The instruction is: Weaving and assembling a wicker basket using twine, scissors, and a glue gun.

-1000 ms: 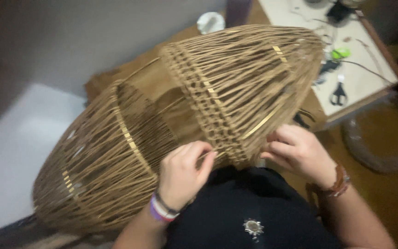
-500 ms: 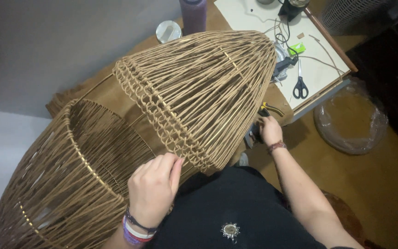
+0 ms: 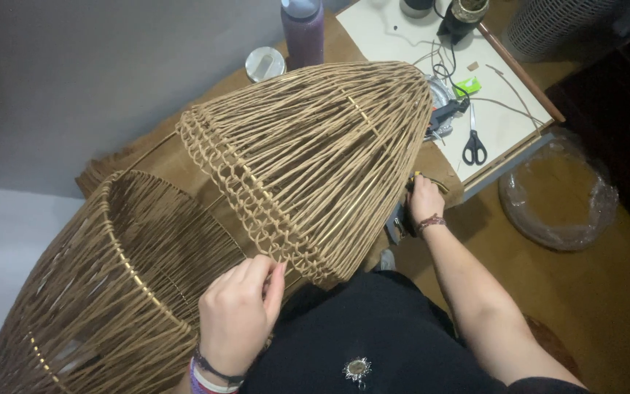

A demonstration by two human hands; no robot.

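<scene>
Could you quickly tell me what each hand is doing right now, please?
Left hand: fingers pinching the looped edge of the woven wicker frame.
Right hand: closed around a small tool beside the frame; which tool cannot be told.

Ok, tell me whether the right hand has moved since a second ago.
Yes. The right hand left the rim of the woven shade near the body and reached out toward the table, beside the scissors.

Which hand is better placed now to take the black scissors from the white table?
Probably the right hand. It is stretched out beside the woven wicker shade, close to the white table where the scissors lie. The left hand rests on the shade's woven rim, farther away.
</scene>
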